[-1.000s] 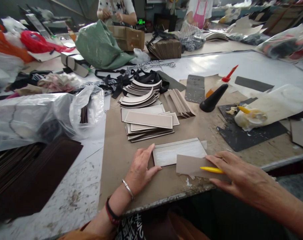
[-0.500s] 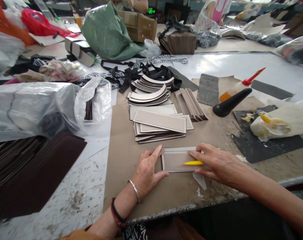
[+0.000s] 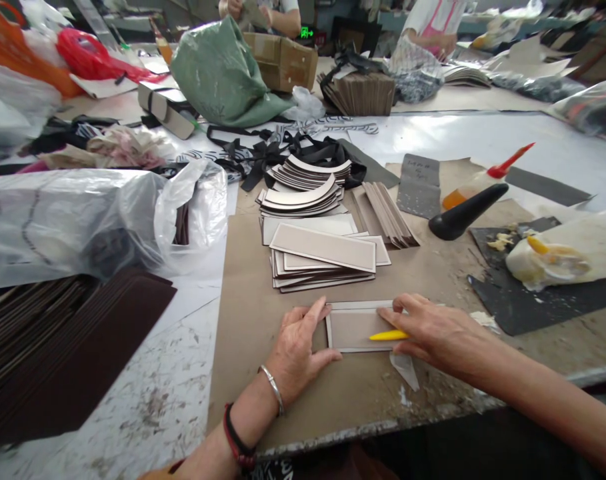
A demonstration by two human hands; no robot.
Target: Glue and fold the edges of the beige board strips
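Note:
A flat rectangular panel (image 3: 353,323), beige with pale borders, lies on the brown sheet in front of me. At its left end my left hand (image 3: 303,343) rests with thumb and fingers apart, the fingertips touching the panel's corner. My right hand (image 3: 427,333) is over the panel's right end, its fingers closed around a yellow pointed tool (image 3: 385,336); the tip points left across the panel. That hand hides the panel's right end and the tool's rear part. Just below it lies a small translucent scrap (image 3: 405,370).
Stacked rectangular panels (image 3: 323,247) and curved pieces (image 3: 303,197) stand beyond my hands. To the right are a black horn-shaped object (image 3: 465,213), a red-tipped bottle (image 3: 500,167) and a glue-smeared white container (image 3: 557,257). Dark strips (image 3: 97,353) lie left. Co-workers stand at the back.
The view has shifted slightly, so everything sits a little lower and further right. Both hands keep nearly the same place on the panel, and the yellow tool remains in my right hand.

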